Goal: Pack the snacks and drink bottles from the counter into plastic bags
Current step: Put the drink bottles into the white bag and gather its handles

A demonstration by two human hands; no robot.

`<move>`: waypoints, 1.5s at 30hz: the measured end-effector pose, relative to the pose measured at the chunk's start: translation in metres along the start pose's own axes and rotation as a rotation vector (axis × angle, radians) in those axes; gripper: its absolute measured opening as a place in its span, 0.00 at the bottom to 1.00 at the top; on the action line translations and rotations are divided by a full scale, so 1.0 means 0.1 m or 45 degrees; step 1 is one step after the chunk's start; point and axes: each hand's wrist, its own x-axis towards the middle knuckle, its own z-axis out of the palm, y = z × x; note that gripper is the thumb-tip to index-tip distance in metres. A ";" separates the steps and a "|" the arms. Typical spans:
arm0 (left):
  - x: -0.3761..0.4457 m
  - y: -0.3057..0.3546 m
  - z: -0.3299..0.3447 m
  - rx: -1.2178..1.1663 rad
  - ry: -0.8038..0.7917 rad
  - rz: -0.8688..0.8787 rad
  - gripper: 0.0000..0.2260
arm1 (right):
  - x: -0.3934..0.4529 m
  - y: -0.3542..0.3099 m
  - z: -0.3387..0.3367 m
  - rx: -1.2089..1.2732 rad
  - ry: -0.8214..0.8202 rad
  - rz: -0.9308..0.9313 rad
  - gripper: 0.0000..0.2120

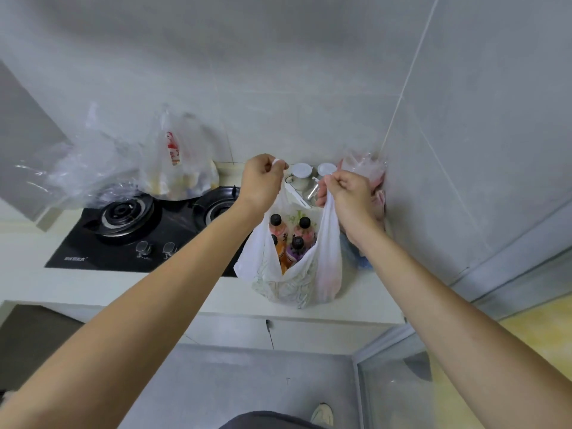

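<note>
A white plastic bag (322, 274) stands on the counter (139, 289), its mouth stretched open. Inside it stand several drink bottles (295, 243) with black caps and pink, orange and purple contents. My left hand (261, 182) grips the bag's left handle, pulled up and to the left. My right hand (349, 190) grips the right handle, pulled up and to the right. A clear plastic bag (182, 171) holding snacks sits on the back of the stove.
A black two-burner gas stove (139, 230) lies left of the white bag. A crumpled clear bag (83, 168) sits at its far left. White-lidded jars (301, 174) and a pinkish bag (368, 168) stand in the wall corner behind my hands. A blue bag (359, 258) lies under my right wrist.
</note>
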 end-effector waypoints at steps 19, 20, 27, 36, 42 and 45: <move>1.01 0.31 0.27 0.014 -0.039 0.085 0.12 | 1.07 -0.13 0.09 -0.060 0.112 -0.038 0.12; 1.06 0.32 0.29 0.019 -0.051 0.093 0.13 | 1.13 -0.13 0.10 -0.070 0.117 -0.044 0.12; 1.44 0.37 0.33 0.039 -0.083 0.099 0.12 | 1.55 -0.14 0.17 -0.111 0.189 -0.046 0.12; 1.70 0.32 0.34 0.035 -0.167 0.098 0.11 | 1.84 -0.08 0.20 -0.161 0.199 -0.050 0.13; 1.77 0.20 0.34 0.144 -0.195 0.058 0.11 | 1.88 0.01 0.22 -0.282 0.127 -0.043 0.14; 1.76 0.17 0.34 0.155 -0.199 0.053 0.10 | 1.87 0.09 0.17 -0.332 0.120 -0.022 0.14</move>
